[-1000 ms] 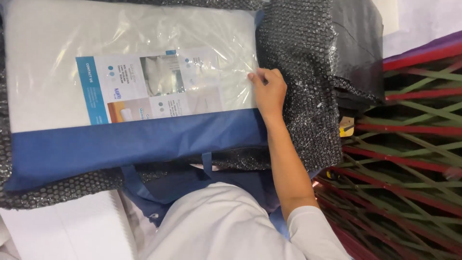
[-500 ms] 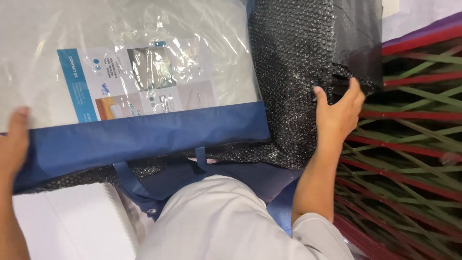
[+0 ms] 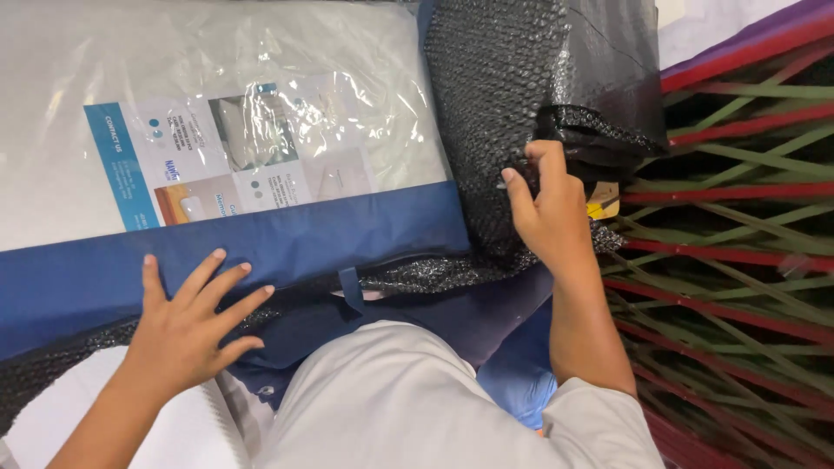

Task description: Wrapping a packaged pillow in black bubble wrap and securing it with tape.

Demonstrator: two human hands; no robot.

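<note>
Seen from above, a person in a white top leans over a large flat pillow pack point(image 3: 217, 130): white filling in crinkled clear plastic, a printed paper insert under the film, and a smooth dark blue fabric band point(image 3: 261, 247) along its near edge.

Half a second ago the left hand was only at the far left edge of the pack. Now the left hand point(image 3: 187, 326) lies flat on the blue band, fingers spread, pressing rather than gripping; its grip is open and holds nothing.

The right hand has left the outer edge of the black bubble wrap point(image 3: 512, 95) and come up to a folded flap point(image 3: 599, 139) to the right of the pack. The right hand point(image 3: 547, 208) has its grip closed to a pinch on that fold, thumb and fingers curled around the wrap. The move suggests one hand steadying the pack while the other works the wrap.

The wrap is glossy and pebbled, draped along the pack's right end and running under its near edge. Right of the wrap are red and green woven straps point(image 3: 738, 260).
</note>
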